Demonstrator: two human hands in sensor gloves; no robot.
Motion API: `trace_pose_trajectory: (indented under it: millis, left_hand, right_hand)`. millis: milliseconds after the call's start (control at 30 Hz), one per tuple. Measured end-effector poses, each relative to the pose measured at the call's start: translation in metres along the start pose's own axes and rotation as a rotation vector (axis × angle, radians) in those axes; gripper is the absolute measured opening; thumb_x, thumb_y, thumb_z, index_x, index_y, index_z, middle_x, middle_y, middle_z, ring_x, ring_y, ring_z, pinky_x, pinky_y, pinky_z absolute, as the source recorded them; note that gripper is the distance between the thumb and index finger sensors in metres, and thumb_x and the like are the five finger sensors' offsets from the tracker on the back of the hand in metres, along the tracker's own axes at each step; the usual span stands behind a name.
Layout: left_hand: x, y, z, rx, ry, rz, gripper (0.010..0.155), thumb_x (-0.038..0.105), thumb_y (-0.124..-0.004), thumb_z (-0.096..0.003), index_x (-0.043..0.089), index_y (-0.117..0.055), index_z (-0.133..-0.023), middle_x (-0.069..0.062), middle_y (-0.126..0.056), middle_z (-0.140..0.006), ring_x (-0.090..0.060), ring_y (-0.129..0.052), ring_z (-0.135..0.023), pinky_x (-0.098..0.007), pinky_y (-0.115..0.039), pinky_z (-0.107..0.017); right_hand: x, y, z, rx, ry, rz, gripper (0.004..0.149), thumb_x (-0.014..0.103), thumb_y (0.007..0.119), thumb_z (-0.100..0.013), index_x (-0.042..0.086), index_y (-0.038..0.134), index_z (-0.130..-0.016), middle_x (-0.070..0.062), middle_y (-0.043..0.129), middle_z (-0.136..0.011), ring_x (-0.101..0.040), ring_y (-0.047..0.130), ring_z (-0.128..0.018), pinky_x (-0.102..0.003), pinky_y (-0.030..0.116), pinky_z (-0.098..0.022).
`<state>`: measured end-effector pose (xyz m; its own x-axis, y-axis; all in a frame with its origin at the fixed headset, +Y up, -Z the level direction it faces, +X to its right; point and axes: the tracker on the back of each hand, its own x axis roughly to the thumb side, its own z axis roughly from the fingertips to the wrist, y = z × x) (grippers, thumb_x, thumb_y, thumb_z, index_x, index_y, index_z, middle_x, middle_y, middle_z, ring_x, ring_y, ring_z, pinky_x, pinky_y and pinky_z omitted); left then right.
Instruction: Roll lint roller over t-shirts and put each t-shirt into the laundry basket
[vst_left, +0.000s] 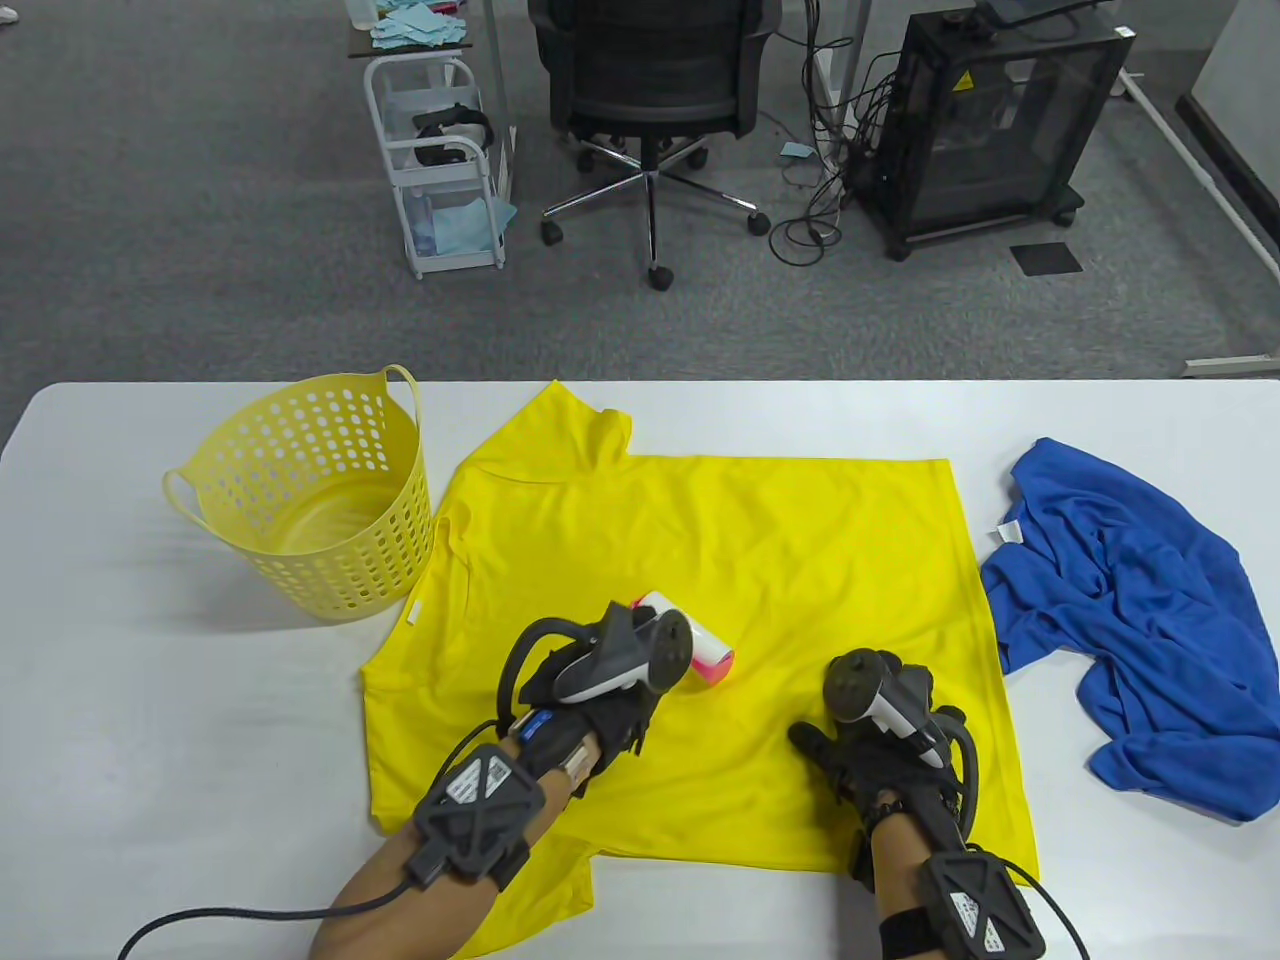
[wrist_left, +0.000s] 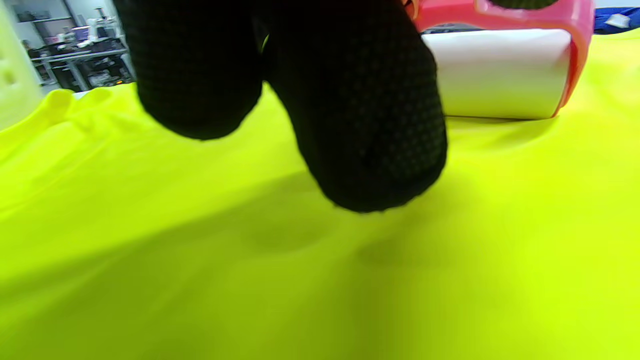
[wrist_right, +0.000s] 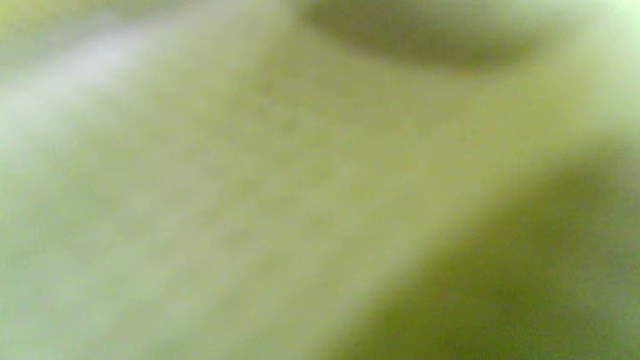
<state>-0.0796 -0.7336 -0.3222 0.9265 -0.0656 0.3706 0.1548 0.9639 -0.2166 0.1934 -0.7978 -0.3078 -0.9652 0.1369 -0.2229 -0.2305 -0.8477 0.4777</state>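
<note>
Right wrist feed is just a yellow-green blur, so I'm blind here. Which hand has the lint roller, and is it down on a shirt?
Observer: The left hand grips the lint roller. In the left wrist view its white roll sits on the yellow shirt.
Operator: And the right hand?
Observer: The right hand rests on the yellow shirt near its lower right part, holding nothing.
Operator: Anything in the basket yet?
Observer: No. The yellow basket at the table's left has no shirt in it.
Operator: Other shirts?
Observer: A blue shirt lies crumpled to the right of the yellow one.
</note>
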Motion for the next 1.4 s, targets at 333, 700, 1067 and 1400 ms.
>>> trace_pose_trajectory:
  millis: [333,700,1067,1400]
  left_hand:
    - [-0.031,-0.029,0.080,0.054,-0.044,-0.009,0.069,0.056,-0.057,-0.0498,0.016,-0.043,-0.103,0.001,-0.098,-0.061,-0.003,-0.111,-0.025,-0.034,-0.094,-0.028]
    - [-0.058,-0.013,0.070,0.314,-0.068,0.496,0.080,0.053,-0.064,-0.0490,0.011,-0.023,-0.103,-0.002,-0.084,-0.077,-0.002,-0.099,-0.034,-0.037,-0.086,-0.038]
    - [0.026,-0.026,0.098,0.264,-0.631,0.395,0.110,0.061,-0.063,-0.0460,-0.008,0.011,-0.089,-0.030,-0.021,-0.108,-0.059,-0.043,-0.102,-0.072,-0.034,-0.069]
    - [-0.013,-0.017,0.084,0.449,-0.324,0.203,0.075,0.061,-0.063,-0.0465,0.021,-0.038,-0.105,-0.011,-0.079,-0.100,-0.051,-0.071,-0.096,-0.066,-0.054,-0.067]
  right_hand:
    - [0.001,-0.004,0.006,-0.070,0.013,0.080,0.080,0.065,0.053,-0.041,0.028,0.012,-0.099,-0.022,0.006,-0.109,-0.051,0.012,-0.099,-0.074,0.023,-0.067]
    - [0.085,-0.025,0.091,-0.342,-0.541,-0.305,0.065,0.063,0.058,-0.042,0.018,0.077,-0.085,-0.006,0.098,-0.072,-0.030,0.101,-0.058,-0.052,0.074,-0.057]
    - [0.107,0.021,0.085,0.365,-0.723,-0.899,0.096,0.064,0.060,-0.047,0.002,0.006,-0.098,-0.027,0.034,-0.109,-0.043,0.060,-0.100,-0.062,0.057,-0.070]
    - [0.076,-0.007,0.077,-0.041,-0.536,-0.863,0.076,0.040,0.073,-0.051,0.005,0.027,-0.101,-0.015,0.070,-0.087,-0.014,0.099,-0.039,-0.029,0.091,-0.026]
